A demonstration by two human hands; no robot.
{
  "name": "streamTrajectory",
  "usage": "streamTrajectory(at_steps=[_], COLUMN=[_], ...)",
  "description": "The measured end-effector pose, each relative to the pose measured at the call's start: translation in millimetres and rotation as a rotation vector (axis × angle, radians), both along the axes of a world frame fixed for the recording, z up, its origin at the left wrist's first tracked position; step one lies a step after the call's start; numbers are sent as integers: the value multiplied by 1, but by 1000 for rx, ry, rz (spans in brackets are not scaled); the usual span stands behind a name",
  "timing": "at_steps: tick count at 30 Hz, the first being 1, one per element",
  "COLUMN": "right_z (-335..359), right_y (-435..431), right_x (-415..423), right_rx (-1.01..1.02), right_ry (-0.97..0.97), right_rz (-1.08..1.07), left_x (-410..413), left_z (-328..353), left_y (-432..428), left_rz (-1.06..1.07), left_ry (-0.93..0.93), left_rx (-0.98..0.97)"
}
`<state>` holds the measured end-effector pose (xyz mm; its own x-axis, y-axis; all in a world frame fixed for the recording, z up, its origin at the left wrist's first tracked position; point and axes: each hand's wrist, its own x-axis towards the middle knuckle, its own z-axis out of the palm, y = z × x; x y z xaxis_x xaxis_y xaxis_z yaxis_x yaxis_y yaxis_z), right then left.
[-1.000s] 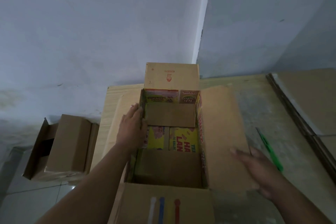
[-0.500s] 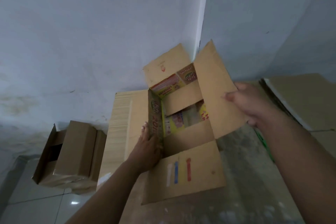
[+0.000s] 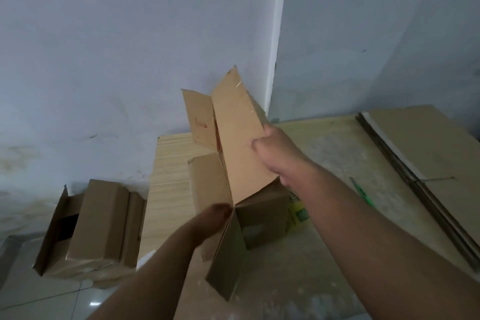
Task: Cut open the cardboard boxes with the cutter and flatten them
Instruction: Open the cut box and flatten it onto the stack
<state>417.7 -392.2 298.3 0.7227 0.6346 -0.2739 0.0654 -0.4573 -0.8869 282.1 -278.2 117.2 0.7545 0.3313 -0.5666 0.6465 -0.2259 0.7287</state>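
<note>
Lower left of frame: floor boxes (image 3: 98,226) sit on the tiles just beside the table (image 3: 168,184), flaps loose, not collapsed. Our guess is they're the queue, parked off the work surface. Centre: the box (image 3: 207,189) we're working is on the table, tipped up on edge with flaps splayed, mid-collapse by the look of it. Our left hand (image 3: 214,217) is at the low corner where the flaps meet, probably as pivot/anchor. It's motion-blurred and partly behind cardboard, so we can't tell whether the fingers are curled or flat. Our right hand (image 3: 276,154) has the long flap (image 3: 239,138) by its right edge, thumb on the near face, fingers wrapped round behind. That's a firm grasp, set high for leverage to fold the panel over. Yellow print peeks out under the right forearm, box interior we think. Right of centre: cutter (image 3: 362,193), green, lies on the table near the forearm, neither hand on it. No blade needed for folding, and it's within reach for the next box. Far right: flat stack (image 3: 428,158) of cardboard sheets on the table, presumably finished output.
</note>
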Motion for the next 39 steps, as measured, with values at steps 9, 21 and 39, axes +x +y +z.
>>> streamTrajectory(at_steps=[9,21,39], right_z=[-24,-37,-21], right_y=[8,-33,-81], right_x=[-4,40,80], right_rx=[205,408,403], right_ry=[67,265,251], right_rz=[-231,-571,310], left_x=[29,91,93], left_z=[151,112,124], left_y=[10,-45,-53], left_rz=[363,285,363], left_ry=[-548,-351,-322], left_rx=[98,405,486])
